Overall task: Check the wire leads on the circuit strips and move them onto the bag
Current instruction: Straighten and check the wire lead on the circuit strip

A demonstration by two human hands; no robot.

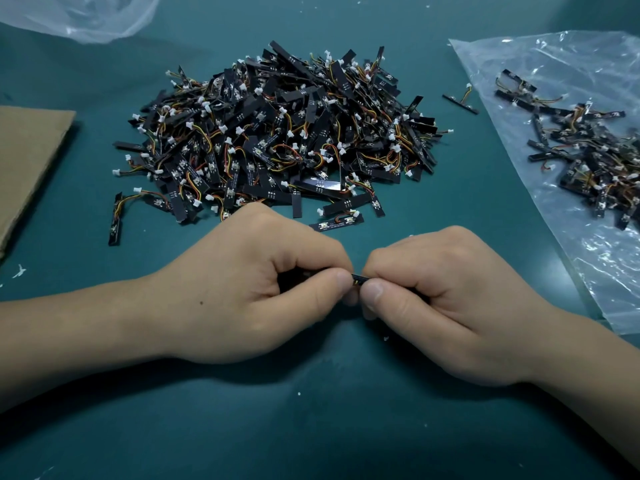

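A big heap of black circuit strips (277,133) with red, yellow and orange leads and white plugs lies at the middle of the teal table. In front of it my left hand (256,289) and my right hand (446,299) meet, each pinching one end of a single black circuit strip (357,278) between thumb and forefinger. Only a short bit of that strip shows between the fingertips; its leads are hidden. A clear plastic bag (540,57) lies flat at the right with several strips (588,154) piled on it.
A brown cardboard sheet (24,168) lies at the left edge. Another crumpled clear bag (86,15) sits at the far left corner. One stray strip (460,103) lies between the heap and the right bag. Bare teal table (311,427) spreads in front of my hands.
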